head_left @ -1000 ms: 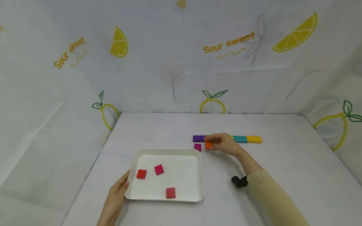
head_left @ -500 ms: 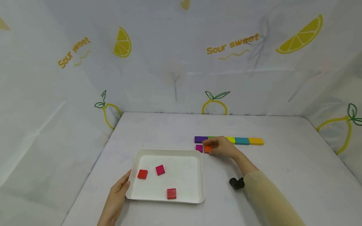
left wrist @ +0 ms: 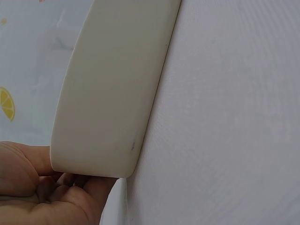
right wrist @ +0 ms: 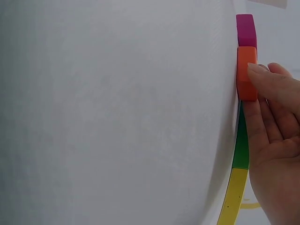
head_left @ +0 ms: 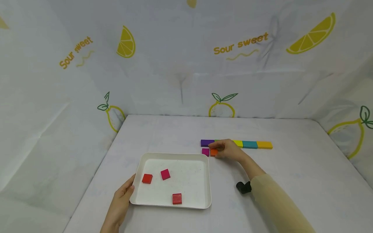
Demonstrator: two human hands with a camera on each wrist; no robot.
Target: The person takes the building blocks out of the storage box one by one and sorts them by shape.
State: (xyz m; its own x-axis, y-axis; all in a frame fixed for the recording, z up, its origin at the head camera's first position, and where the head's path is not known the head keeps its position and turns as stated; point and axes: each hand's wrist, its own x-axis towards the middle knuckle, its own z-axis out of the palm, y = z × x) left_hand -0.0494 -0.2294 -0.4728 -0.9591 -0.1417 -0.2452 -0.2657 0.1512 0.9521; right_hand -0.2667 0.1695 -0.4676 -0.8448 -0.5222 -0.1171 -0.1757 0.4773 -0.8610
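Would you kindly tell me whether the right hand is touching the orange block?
Touching: in the right wrist view, the right hand has its thumb on the orange block.

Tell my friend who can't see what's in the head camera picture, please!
A person's right hand pinches an orange block next to a magenta block, in front of a row of colourful blocks on a white table. The left hand holds the left edge of a white tray with three reddish blocks inside.

Right of centre in the head view, the right hand [head_left: 230, 150] mostly hides the green block [head_left: 217, 140]; the bottom edge crops the sleeve [head_left: 279, 204].
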